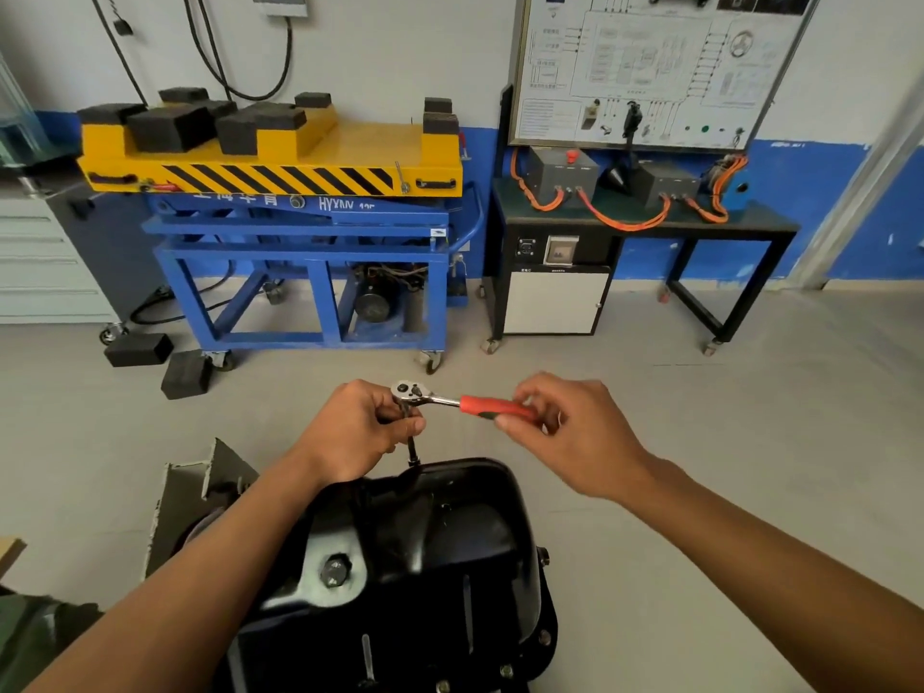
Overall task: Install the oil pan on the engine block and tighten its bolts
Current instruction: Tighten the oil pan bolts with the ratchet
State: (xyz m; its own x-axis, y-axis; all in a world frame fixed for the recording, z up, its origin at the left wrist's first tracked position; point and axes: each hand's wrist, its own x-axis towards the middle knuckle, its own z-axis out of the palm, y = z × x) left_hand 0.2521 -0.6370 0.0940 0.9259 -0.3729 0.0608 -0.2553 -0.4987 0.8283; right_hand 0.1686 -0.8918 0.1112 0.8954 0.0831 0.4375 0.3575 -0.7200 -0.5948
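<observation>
At the bottom centre of the frame the black oil pan (440, 567) sat sump-up with flange bolts (506, 671) showing along its near edge, so I judged it already seated on the block. Above it my left hand (360, 432) gripped the extension (411, 445) just under the ratchet (409, 392), steadying the socket at the pan's far rim. My right hand (575, 432) pinched the red handle (487, 407) near its end, for leverage. Beyond, at upper left, stood a yellow-topped lift cart (300, 157).

Both bare forearms reach forward. The left hand (357, 432) grips the ratchet extension (412, 450); the right hand (570, 432) pinches the ratchet handle (480, 405).
</observation>
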